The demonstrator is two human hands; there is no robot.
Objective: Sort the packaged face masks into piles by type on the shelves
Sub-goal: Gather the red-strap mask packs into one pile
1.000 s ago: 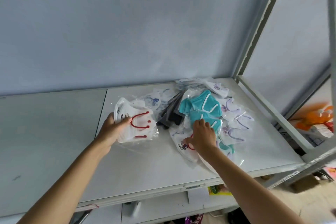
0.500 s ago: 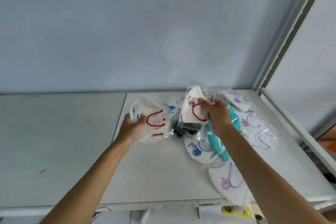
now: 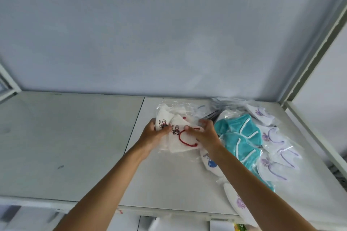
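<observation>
Two white packaged face masks with red ear loops and a cartoon print (image 3: 178,137) are held together above the pale grey shelf board (image 3: 75,146), near its middle seam. The left hand (image 3: 153,135) is curled around their left edge, thumb on top. The right hand (image 3: 203,133) is pinched on the front packet's right side. Just to the right, teal masks in clear wrappers (image 3: 242,137) are heaped, with white purple-printed masks (image 3: 272,155) spread beside them, all against the blue-grey wall (image 3: 169,33).

Head view — down (close) onto shelf (image 3: 78,148)
</observation>
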